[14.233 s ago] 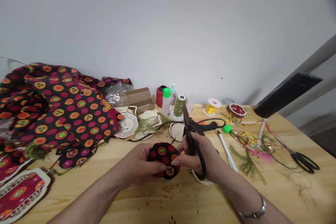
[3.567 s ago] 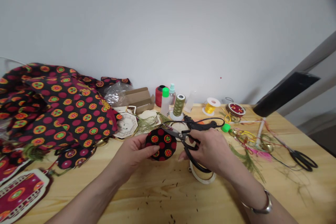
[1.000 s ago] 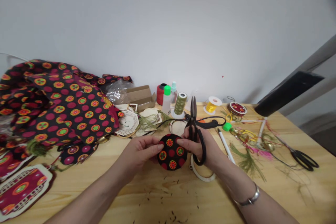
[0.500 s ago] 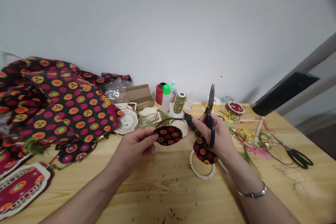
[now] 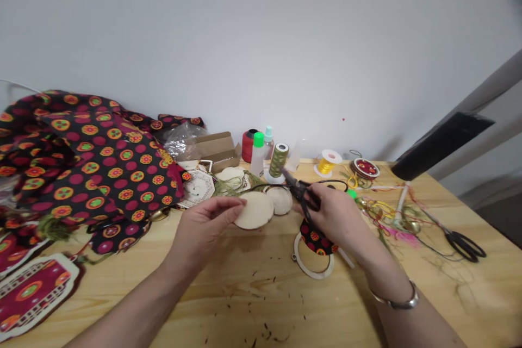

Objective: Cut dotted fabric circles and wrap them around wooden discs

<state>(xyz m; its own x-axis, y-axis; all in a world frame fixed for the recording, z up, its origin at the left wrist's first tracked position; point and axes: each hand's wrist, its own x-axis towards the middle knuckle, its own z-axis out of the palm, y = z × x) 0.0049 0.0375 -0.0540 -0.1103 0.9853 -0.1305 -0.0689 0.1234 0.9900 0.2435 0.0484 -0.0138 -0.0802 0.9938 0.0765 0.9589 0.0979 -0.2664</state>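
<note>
Between thumb and fingers, my left hand point(image 5: 210, 223) pinches a thin round wooden disc point(image 5: 255, 211) by its left edge, its bare pale side facing me. My right hand point(image 5: 336, 212) grips a pair of black-handled scissors point(image 5: 302, 190), blades pointing up and left, smeared a little by motion. Just behind the held disc, another pale disc point(image 5: 280, 201) lies on the table. Below my right hand, a black patterned fabric-covered disc point(image 5: 314, 236) rests partly over a wooden ring point(image 5: 299, 261) with a small loop on its side.
Patterned fabric point(image 5: 118, 163) is heaped at the left. A green-capped bottle point(image 5: 258, 155), an olive thread cone point(image 5: 279, 159) and a yellow thread spool point(image 5: 327, 163) stand along the back. Another pair of scissors point(image 5: 465, 244) lies right among tangled threads. Dark scraps dot the front wood.
My left hand has turned the disc over, from its patterned fabric face to its bare wood face. The scissors in my right hand have tipped from upright down toward the left.
</note>
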